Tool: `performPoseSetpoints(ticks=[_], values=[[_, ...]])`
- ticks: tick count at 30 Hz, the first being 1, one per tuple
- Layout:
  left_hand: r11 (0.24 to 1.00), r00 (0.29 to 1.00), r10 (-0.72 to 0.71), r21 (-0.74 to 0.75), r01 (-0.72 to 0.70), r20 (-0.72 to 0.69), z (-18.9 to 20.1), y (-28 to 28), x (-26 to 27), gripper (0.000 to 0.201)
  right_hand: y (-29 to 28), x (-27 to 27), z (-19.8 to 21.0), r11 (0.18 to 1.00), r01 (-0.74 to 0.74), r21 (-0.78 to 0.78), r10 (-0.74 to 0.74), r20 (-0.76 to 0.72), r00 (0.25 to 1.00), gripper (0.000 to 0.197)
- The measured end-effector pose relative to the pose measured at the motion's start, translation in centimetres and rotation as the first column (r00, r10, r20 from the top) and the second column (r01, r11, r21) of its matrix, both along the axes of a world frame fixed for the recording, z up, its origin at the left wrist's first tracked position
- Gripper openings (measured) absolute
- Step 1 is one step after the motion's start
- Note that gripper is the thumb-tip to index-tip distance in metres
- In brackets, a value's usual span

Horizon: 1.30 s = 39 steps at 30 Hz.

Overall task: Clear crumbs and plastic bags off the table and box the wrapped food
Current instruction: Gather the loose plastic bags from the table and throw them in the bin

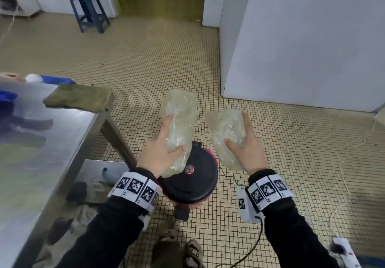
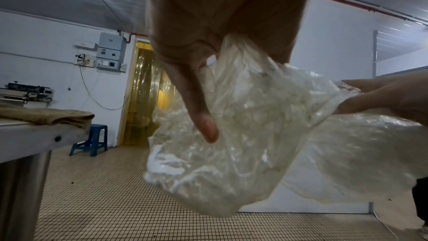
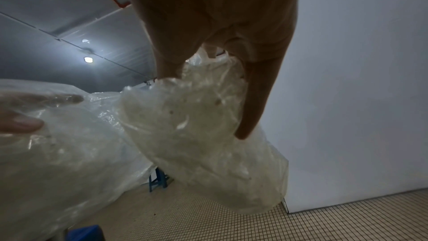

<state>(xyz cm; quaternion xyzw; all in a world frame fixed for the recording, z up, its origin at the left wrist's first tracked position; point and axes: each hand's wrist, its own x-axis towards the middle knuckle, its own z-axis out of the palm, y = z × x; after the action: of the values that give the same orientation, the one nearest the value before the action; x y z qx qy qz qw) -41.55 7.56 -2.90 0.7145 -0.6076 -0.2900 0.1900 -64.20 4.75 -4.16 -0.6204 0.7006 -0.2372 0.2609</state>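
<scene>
left hand (image 1: 160,149): thumb and fingers curl round a crumpled clear plastic bag (image 1: 179,120), held in the air over the bin, clear of the table.
right hand (image 1: 245,142): same clasp on a second plastic bag (image 1: 228,130), thumb on top, fingers under; held over the floor just right of the bin.
bin (image 1: 195,182): black lid, reddish body, on the floor directly below the left hand. Lid looks closed; a dark piece at its near base may be a pedal, can't confirm.
table (image 1: 52,153): steel, to the left. A folded brownish cloth (image 1: 79,98) sits on its far right corner and overhangs the edge. Blurred blue shapes toward its far left edge.
risk 1: my read is that both bags go in the bin. With the lid down and both hands full, a release just lands them on the lid or the floor.
risk 2: right bag is off to the side of the bin; dropped from there it misses.
risk 3: thin film, loose hold, so a bag could slip; any crumbs inside would scatter on the tiles.
risk 4: wrapped food and box not in view; that part can't be judged.
count: bags 2, hands 2, bin 1, cloth 1, table 1, blue stool (image 1: 88,9) 1 by the far wall.
</scene>
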Motion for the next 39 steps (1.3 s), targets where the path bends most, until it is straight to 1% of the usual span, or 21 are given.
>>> performPoseSetpoints(ticks=[7, 9, 16, 20, 25, 31, 35, 37, 39], values=[[0.998, 0.999, -0.039, 0.040, 0.038, 0.009, -1.4, -1.9, -1.4, 0.090, 0.3, -1.8, -1.6, 0.998, 0.064, 0.012, -0.064, 0.016, 0.998, 0.088], [0.998, 0.999, -0.044, 0.045, 0.044, -0.014, -1.5, -2.1, -1.6, 0.090, 0.5, -2.1, -1.9, 0.997, 0.075, 0.023, -0.076, 0.009, 0.997, 0.088], [0.999, 0.998, 0.015, 0.041, -0.013, -0.055, -1.6, -2.6, -1.2, 0.090, -0.2, -1.2, -2.8, 0.996, 0.050, 0.068, -0.051, 0.016, 0.999, 0.088], [0.997, 0.995, 0.082, 0.007, -0.081, -0.057, -1.2, -2.5, 0.1, 0.090, -0.8, 0.1, -2.9, 0.997, -0.001, 0.072, 0.001, 0.003, 1.000, 0.088], [0.986, 0.985, 0.167, 0.010, -0.167, -0.045, -1.3, -2.0, 1.9, 0.090, -1.4, 2.3, -2.5, 0.995, -0.068, 0.070, 0.066, 0.027, 0.997, 0.087], [0.979, 0.976, 0.194, -0.042, -0.199, -0.099, -1.6, -1.1, 4.5, 0.089, -1.4, 5.1, -2.6, 0.987, -0.155, 0.045, 0.152, 0.071, 0.986, 0.086], [0.972, 0.969, 0.234, 0.011, -0.234, -0.075, -2.4, -0.4, 5.7, 0.088, -0.9, 6.9, -3.5, 0.974, -0.219, 0.052, 0.213, 0.099, 0.972, 0.087], [0.964, 0.964, 0.263, 0.066, -0.260, -0.043, -3.4, 0.1, 6.5, 0.089, -0.4, 7.6, -4.4, 0.963, -0.261, 0.060, 0.255, 0.098, 0.962, 0.085], [0.954, 0.964, 0.267, 0.144, -0.263, -0.014, -4.8, 0.7, 7.1, 0.088, 0.3, 8.2, -5.9, 0.948, -0.296, 0.119, 0.280, 0.133, 0.951, 0.085]])
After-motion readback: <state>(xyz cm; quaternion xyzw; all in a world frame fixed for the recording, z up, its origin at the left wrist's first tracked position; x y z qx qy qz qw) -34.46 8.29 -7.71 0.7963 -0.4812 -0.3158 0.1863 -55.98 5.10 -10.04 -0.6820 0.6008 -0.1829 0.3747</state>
